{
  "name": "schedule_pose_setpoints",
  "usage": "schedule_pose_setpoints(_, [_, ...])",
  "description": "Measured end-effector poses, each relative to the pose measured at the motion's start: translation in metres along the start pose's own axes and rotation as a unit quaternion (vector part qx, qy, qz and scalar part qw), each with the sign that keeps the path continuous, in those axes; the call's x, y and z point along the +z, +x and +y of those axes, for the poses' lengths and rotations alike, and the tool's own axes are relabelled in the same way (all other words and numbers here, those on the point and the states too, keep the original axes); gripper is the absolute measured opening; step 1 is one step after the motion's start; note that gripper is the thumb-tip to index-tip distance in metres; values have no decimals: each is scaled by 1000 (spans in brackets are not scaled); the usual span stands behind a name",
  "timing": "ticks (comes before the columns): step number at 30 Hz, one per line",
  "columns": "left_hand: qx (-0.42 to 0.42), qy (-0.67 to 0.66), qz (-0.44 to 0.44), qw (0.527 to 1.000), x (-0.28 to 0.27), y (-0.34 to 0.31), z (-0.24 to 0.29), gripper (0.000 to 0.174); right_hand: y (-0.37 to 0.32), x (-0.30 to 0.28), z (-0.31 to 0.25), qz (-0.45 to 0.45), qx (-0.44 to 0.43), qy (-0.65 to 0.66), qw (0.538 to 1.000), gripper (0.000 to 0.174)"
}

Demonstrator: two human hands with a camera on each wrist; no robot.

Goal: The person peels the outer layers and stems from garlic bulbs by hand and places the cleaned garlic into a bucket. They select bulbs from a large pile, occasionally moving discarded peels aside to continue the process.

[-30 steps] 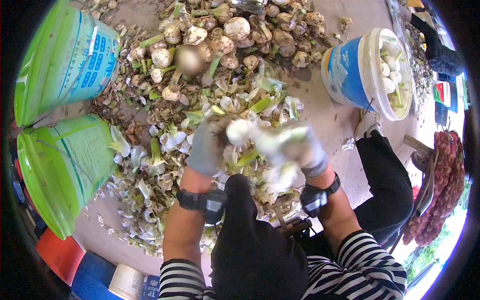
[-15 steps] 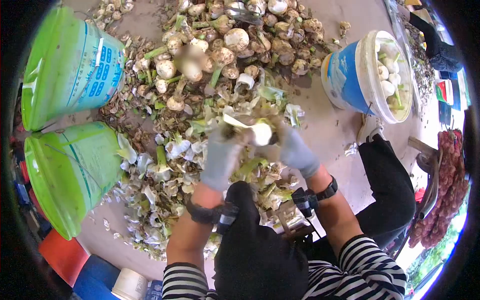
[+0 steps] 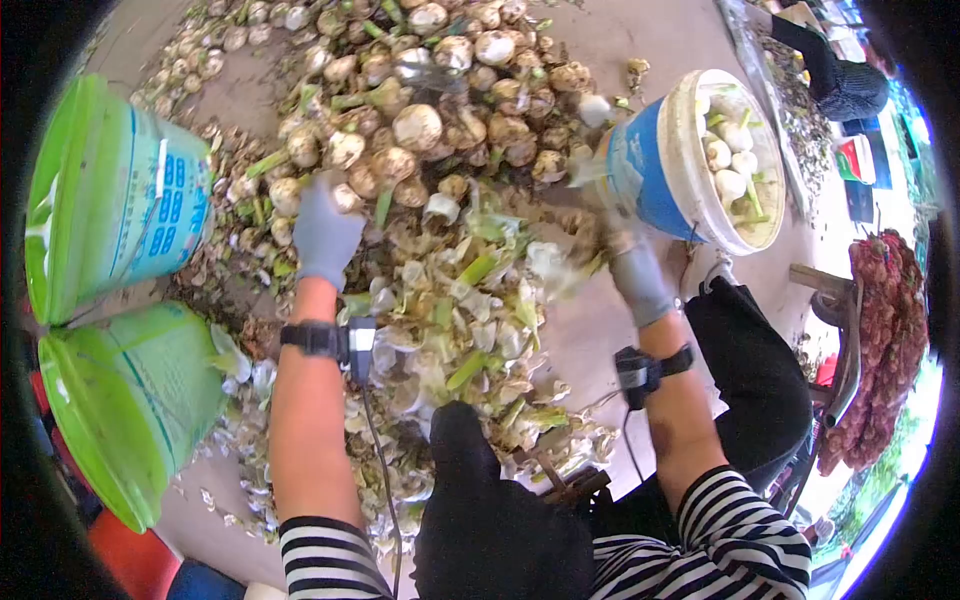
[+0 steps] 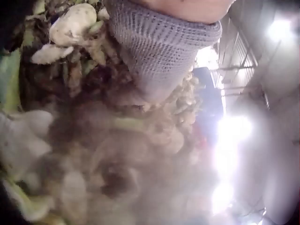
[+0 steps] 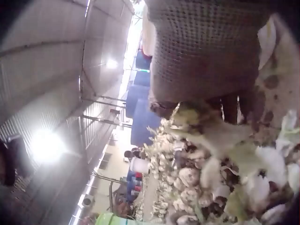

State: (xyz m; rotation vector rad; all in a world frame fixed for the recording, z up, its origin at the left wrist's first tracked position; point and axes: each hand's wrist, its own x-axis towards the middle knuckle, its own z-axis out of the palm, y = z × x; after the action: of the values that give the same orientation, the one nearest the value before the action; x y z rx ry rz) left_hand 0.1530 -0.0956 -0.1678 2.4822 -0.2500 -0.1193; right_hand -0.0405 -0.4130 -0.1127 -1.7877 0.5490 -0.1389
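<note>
My left hand (image 3: 328,240), in a grey knit glove, reaches into the heap of unpeeled garlic bulbs (image 3: 415,128), beside a soiled bulb (image 3: 345,198). In the left wrist view its fingers are mostly hidden behind the glove cuff (image 4: 159,51), and I cannot tell whether they grip anything. My right hand (image 3: 640,275), gloved and motion-blurred, is just left of the white and blue bucket (image 3: 645,165). It holds a garlic by its blurred stem, the clean white bulb (image 3: 594,110) pointing away toward the bucket. Pale green leafy stem (image 5: 220,136) shows below the glove in the right wrist view.
Peeled garlic bulbs (image 3: 740,162) with green stems lie in the tipped white and blue bucket. Two green buckets (image 3: 140,390) lean at the left. Papery skins (image 3: 480,320) cover the floor before my knees. A red mesh sack (image 3: 880,350) hangs at the right.
Both hands were together on a white garlic bulb in the middle. They have parted: the left moved up-left to the heap, the right moved up-right toward the bucket with the garlic.
</note>
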Motion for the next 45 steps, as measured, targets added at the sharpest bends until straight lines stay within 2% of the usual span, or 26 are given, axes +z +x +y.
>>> schedule_pose_setpoints(1, [13,-125,19,992,6,-1,-11,55,-5,9,4,-10,21,46,999,30])
schedule_pose_setpoints(2, [-157,-333,-70,927,-24,-10,31,58,-14,19,-12,-23,107,40,993,29])
schedule_pose_setpoints(3, [-103,-410,-17,906,-29,-21,41,52,-19,27,-13,-84,52,-34,995,31])
schedule_pose_setpoints(5, [-75,-631,-14,772,-35,-48,62,50,-24,48,-7,-155,-60,-166,972,36])
schedule_pose_setpoints(6, [-117,-661,-54,739,-41,-62,80,52,-26,63,1,-165,-116,-220,954,40])
schedule_pose_setpoints(9, [-160,-752,-55,637,-22,-86,96,61,-36,100,-3,-204,-162,-148,954,43])
schedule_pose_setpoints(10, [-167,-738,-33,653,-17,-94,100,63,-38,111,-21,-206,-163,-146,954,43])
schedule_pose_setpoints(11, [-173,-725,-11,667,-11,-101,100,64,-40,117,-40,-210,-132,-15,969,42])
schedule_pose_setpoints(12, [-167,-741,-47,648,-10,-102,97,70,-41,119,-53,-210,-99,114,966,40])
schedule_pose_setpoints(13, [-166,-742,-47,648,-12,-105,93,70,-40,115,-54,-209,-100,113,966,40])
schedule_pose_setpoints(15, [-151,-671,-82,721,-20,-111,87,74,-38,109,-59,-178,58,303,934,39])
schedule_pose_setpoints(16, [-164,-626,-104,755,-20,-114,82,75,-33,107,-67,-179,45,245,952,37])
schedule_pose_setpoints(19, [-171,-608,-105,768,-10,-121,75,77,-30,110,-78,-234,40,221,946,44])
schedule_pose_setpoints(20, [-164,-611,-119,765,-10,-116,72,81,-29,115,-69,-199,-50,133,970,51])
schedule_pose_setpoints(21, [-166,-612,-116,764,-11,-114,76,81,-28,117,-60,-203,-49,132,969,51])
schedule_pose_setpoints(23, [-107,-647,-85,750,-16,-113,92,87,-26,121,-48,-222,-187,-56,955,57])
schedule_pose_setpoints(24, [-58,-595,-59,800,-13,-115,92,88,-31,122,-68,-164,-209,-11,964,50])
schedule_pose_setpoints(25, [-61,-595,-58,800,-12,-116,87,88,-32,126,-65,-166,-207,-11,964,50])
schedule_pose_setpoints(27, [38,-445,-101,889,-11,-118,76,85,-34,132,-60,-139,71,252,955,39])
schedule_pose_setpoints(28, [53,-434,-71,896,-7,-121,74,84,-31,132,-67,-104,45,199,973,24])
schedule_pose_setpoints(31, [27,-527,-74,846,-15,-126,76,79,-25,135,-61,-141,-39,170,975,19])
schedule_pose_setpoints(36, [-8,-449,-72,891,-12,-132,62,82,-24,142,-57,-200,-39,135,970,23])
schedule_pose_setpoints(38, [-22,-557,-82,826,-17,-132,61,75,-26,136,-54,-239,-3,121,963,23])
schedule_pose_setpoints(39, [-24,-556,-81,827,-19,-132,59,75,-27,131,-55,-275,34,107,955,24])
schedule_pose_setpoints(41, [-124,-633,-137,751,-22,-133,55,76,-26,124,-52,-306,47,54,949,24])
schedule_pose_setpoints(45, [-143,-638,-122,746,-20,-141,72,74,-29,138,-50,-254,-29,98,962,24])
